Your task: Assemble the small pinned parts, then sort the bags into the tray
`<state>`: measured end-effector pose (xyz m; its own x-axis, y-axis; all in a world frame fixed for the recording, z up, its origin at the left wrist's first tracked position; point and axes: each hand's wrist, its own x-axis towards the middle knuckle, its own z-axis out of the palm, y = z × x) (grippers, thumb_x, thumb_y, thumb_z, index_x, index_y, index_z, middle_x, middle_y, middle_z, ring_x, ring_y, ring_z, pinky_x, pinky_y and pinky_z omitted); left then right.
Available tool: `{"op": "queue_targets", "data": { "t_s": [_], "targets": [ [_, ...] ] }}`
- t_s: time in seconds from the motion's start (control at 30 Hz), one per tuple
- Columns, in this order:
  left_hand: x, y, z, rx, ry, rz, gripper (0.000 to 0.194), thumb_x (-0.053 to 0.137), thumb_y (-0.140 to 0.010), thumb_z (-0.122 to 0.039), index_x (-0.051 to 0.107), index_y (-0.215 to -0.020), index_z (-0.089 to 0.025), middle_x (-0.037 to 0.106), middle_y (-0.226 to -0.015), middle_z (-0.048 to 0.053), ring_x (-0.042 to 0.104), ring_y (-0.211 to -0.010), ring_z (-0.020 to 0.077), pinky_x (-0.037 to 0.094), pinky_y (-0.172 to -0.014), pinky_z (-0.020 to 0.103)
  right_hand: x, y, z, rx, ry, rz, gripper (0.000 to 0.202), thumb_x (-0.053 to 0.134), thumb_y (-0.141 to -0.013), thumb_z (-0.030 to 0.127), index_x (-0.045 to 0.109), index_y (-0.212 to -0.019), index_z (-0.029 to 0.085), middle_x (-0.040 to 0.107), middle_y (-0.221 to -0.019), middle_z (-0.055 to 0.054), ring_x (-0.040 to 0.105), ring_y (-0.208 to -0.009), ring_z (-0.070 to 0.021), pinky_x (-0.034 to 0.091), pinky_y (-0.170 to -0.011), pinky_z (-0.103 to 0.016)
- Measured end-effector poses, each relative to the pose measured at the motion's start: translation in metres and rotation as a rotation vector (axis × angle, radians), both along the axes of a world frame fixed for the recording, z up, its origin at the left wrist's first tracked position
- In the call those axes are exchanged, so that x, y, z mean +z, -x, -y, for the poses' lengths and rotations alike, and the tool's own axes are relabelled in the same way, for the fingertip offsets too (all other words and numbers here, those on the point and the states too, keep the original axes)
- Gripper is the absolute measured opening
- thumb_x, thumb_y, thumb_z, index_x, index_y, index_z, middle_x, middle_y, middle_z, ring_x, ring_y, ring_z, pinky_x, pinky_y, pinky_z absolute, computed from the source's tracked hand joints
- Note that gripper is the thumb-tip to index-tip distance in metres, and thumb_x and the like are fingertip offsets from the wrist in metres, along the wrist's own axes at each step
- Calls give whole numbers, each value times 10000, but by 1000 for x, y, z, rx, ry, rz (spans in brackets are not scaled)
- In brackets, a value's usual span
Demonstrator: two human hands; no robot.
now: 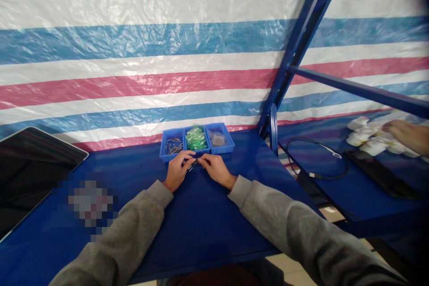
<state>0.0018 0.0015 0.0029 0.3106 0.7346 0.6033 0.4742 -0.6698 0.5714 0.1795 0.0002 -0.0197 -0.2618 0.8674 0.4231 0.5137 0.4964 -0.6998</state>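
Close in front of the blue bins, my two hands meet over the blue table. The fingers of my left hand are closed on small, thin black-and-silver rods, whose exact kind is too small to tell. From the other side, my right hand pinches the same little bunch. Similar thin rods lie loose in the left blue bin. Green-tinted clear plastic pieces heap up in the middle bin. Clear small pieces fill part of the right bin.
A dark flat screen lies at the left, beside a pixelated patch. Blue metal posts rise on the right. Beyond them, another person's hand reaches over white pieces, near a black cable and a dark flat object.
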Motion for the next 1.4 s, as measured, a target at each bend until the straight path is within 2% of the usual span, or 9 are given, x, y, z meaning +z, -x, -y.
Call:
{"op": "queue_targets", "data": {
  "t_s": [0.1,0.2,0.33,0.63,0.97,1.17,1.4],
  "targets": [
    [-2,0,0,14,67,-33,203,470,-903,-330,578,-866,-162,677,-820,28,617,-646,105,494,-613,218,1,-1,1,-19,-3,-8,281,440,-915,310,612,-735,180,619,-667,-5,555,-611,-125,393,-619,-209],
    [-4,1,-1,36,33,-108,217,495,-891,-350,615,-862,-172,667,-724,0,613,-612,104,491,-626,213,2,-1,2,-43,-19,-33,298,416,-922,314,600,-730,180,612,-662,-3,549,-604,-123,391,-622,-209],
    [-5,2,-2,-4,-65,-152,230,528,-871,-368,670,-901,-190,693,-844,30,642,-758,145,503,-738,259,2,-1,2,-83,-34,-73,303,400,-924,329,597,-748,179,613,-675,-6,547,-609,-126,389,-618,-210],
    [-5,4,-3,-32,-149,-180,265,458,-914,-241,634,-1111,-218,636,-951,63,586,-877,159,483,-802,302,6,-2,6,-120,-40,-137,318,381,-923,347,611,-789,173,587,-649,0,534,-592,-126,391,-618,-215],
    [-5,2,-4,-46,-207,-112,160,564,-857,-295,670,-887,-179,682,-830,49,602,-759,159,489,-742,309,5,-1,6,-36,-33,-172,275,396,-922,330,596,-804,182,560,-621,22,524,-567,-115,389,-605,-210],
    [-1,1,-3,6,-216,-90,138,578,-847,-288,663,-852,-178,670,-792,41,589,-732,154,481,-718,301,4,-1,6,-20,-51,-155,277,391,-927,312,561,-747,186,534,-580,30,509,-537,-110,379,-593,-210],
    [-1,2,-2,49,-192,-72,145,584,-842,-291,646,-783,-173,631,-744,32,559,-689,139,464,-673,276,4,0,6,-28,-75,-136,258,391,-928,307,568,-785,186,554,-613,22,521,-554,-113,388,-602,-211]
  ]
}}
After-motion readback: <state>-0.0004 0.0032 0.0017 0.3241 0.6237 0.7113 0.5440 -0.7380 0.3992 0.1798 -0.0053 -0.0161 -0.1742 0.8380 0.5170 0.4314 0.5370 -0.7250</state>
